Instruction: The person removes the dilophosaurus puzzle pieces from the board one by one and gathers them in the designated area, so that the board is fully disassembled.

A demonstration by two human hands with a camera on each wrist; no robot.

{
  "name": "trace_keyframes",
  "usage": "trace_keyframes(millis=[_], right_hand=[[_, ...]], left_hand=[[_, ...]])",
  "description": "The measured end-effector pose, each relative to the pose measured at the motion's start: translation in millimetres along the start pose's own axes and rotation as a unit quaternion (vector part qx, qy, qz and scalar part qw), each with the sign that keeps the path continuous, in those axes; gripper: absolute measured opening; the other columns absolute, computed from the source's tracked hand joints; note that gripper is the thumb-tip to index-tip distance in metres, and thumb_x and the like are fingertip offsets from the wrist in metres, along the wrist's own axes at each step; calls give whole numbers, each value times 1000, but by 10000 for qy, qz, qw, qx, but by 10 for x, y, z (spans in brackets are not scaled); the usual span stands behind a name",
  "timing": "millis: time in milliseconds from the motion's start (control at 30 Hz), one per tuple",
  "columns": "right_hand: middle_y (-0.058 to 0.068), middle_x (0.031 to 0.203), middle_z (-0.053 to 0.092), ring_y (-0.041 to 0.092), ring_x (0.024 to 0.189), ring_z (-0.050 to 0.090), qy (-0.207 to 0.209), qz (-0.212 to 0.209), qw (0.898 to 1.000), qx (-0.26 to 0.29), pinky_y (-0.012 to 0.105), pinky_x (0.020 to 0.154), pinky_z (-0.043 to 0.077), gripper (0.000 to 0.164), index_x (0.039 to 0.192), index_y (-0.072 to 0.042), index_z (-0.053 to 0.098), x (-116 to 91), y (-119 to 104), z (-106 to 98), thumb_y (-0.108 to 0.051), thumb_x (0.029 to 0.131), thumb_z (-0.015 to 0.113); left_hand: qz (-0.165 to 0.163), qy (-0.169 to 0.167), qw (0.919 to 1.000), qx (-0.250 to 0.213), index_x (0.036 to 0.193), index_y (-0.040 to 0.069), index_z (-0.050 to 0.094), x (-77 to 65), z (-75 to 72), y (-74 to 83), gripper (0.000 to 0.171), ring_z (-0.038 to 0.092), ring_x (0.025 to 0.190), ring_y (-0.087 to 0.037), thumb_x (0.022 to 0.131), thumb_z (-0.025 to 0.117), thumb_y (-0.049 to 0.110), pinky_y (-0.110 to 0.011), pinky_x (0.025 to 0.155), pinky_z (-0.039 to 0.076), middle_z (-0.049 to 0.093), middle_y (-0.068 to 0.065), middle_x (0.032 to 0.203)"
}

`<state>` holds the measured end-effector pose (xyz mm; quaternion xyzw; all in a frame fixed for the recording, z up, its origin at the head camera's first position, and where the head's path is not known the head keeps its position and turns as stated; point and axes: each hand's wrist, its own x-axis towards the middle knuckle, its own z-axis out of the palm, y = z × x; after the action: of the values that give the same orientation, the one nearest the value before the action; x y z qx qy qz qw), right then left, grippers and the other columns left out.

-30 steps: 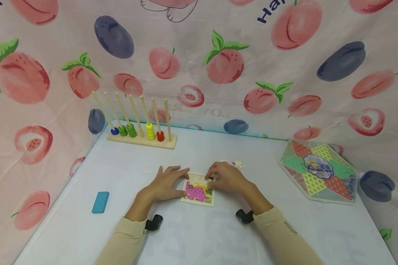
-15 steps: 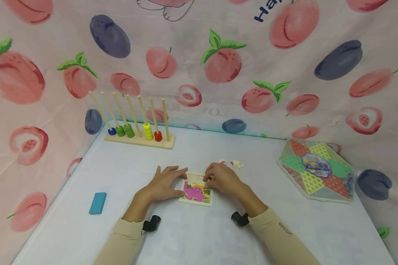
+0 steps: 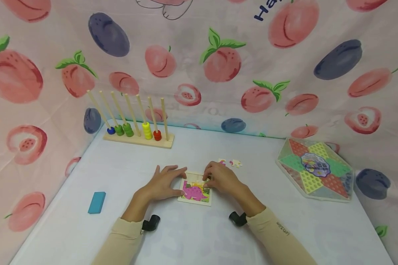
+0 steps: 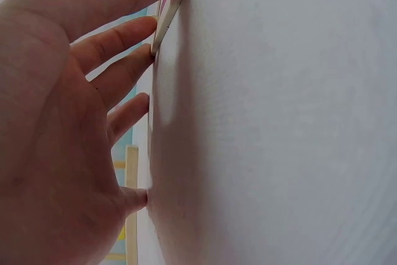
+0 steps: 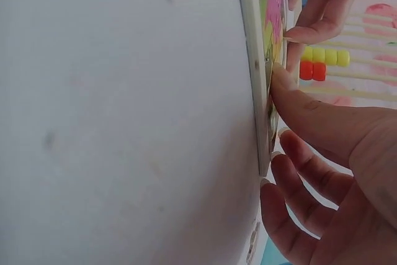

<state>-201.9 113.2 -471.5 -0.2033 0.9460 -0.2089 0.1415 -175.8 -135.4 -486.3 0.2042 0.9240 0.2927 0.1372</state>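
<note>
A small wooden jigsaw puzzle (image 3: 195,193) in a pale frame lies between the hands, showing a pink dinosaur; bare wood shows along its upper part. My left hand (image 3: 162,184) spreads its fairly straight fingers at the puzzle's left side. In the left wrist view the thumb and fingertips (image 4: 149,23) touch the frame's edge. At the upper right, my right hand (image 3: 221,177) pinches a puzzle piece against the picture, its fingers bent; they mostly hide the piece. The right wrist view shows the thumb (image 5: 298,94) on the picture surface.
Two loose puzzle pieces (image 3: 236,163) lie behind the right hand. A wooden bead abacus (image 3: 139,140) stands at the back left, and a blue block (image 3: 97,202) lies at the left. On the right is a hexagonal game box (image 3: 315,169). A fruit-print cloth (image 3: 192,44) hangs behind the table.
The head view has shifted slightly. The right fingers have moved a little left at the puzzle's upper right, while the left hand keeps its place at the frame.
</note>
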Motion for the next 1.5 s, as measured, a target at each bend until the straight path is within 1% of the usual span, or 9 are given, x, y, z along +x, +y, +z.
trace_keyframes(millis=[233, 433, 533, 633, 733, 1000, 1167, 1267, 1500], right_hand=[[-1, 109, 66, 15, 95, 54, -47, 97, 9999, -81, 32, 85, 52, 17, 88, -19, 76, -3, -6, 1, -28, 80, 87], [-1, 105, 70, 16, 97, 56, 31, 118, 9999, -118, 36, 93, 55, 18, 90, -18, 76, -1, -6, 6, -29, 79, 87], [-1, 105, 70, 16, 97, 56, 67, 130, 9999, -7, 37, 94, 55, 17, 89, -18, 76, 5, -1, 19, -27, 79, 87], [-1, 103, 69, 16, 93, 55, 97, 135, 9998, 129, 36, 91, 54, 16, 89, -17, 76, 17, 5, 35, -25, 80, 87], [0, 103, 68, 15, 90, 55, 114, 144, 9995, 260, 34, 88, 53, 16, 90, -17, 75, 22, 9, 45, -23, 80, 87], [-1, 101, 66, 14, 91, 54, 75, 68, 9980, 631, 31, 88, 52, 16, 92, -17, 75, 12, 22, 43, -17, 81, 86], [-3, 95, 65, 14, 88, 53, 51, 53, 9980, 624, 30, 84, 50, 17, 94, -18, 73, -6, 30, 50, -17, 82, 86], [-4, 95, 64, 14, 89, 54, 87, 29, 9977, 668, 30, 83, 51, 18, 94, -19, 72, -15, 38, 60, -15, 82, 85], [-3, 99, 66, 14, 93, 60, 224, -146, 9918, 1251, 29, 85, 55, 20, 95, -19, 70, -42, 97, 50, -10, 83, 84]], left_hand=[[10, 6, 10000, 3, 144, 18, 57, 12, 26, -21, 66, 31, 156, -32, 84, 82, 31, -78, 121, -1, 65, 4, 140], [32, 14, 10000, -30, 142, 19, 58, 10, 21, -20, 63, 31, 156, -32, 85, 81, 31, -78, 121, -2, 65, 3, 141], [49, 20, 10000, -13, 140, 19, 60, 8, 16, -21, 60, 31, 155, -32, 85, 81, 31, -78, 121, -1, 64, 3, 142], [36, 26, 10000, 7, 139, 20, 60, 7, 12, -24, 60, 31, 155, -32, 85, 81, 32, -78, 121, -1, 64, 2, 143], [13, 21, 10000, 5, 142, 19, 59, 7, 14, -30, 62, 31, 156, -33, 85, 81, 31, -78, 121, -2, 64, 2, 141], [9, -7, 10000, -19, 145, 18, 56, 4, 19, -37, 66, 30, 156, -33, 86, 81, 31, -77, 121, -2, 65, 3, 140], [39, 1, 10000, -24, 145, 17, 56, 8, 19, -31, 67, 31, 156, -32, 85, 81, 32, -77, 121, -2, 65, 4, 139], [55, 9, 10000, 4, 146, 17, 55, 16, 23, -32, 68, 31, 155, -33, 85, 81, 32, -78, 121, -1, 66, 4, 138], [31, 14, 10000, 22, 148, 17, 53, 19, 33, -31, 71, 31, 155, -32, 85, 81, 31, -78, 121, -1, 67, 5, 137]])
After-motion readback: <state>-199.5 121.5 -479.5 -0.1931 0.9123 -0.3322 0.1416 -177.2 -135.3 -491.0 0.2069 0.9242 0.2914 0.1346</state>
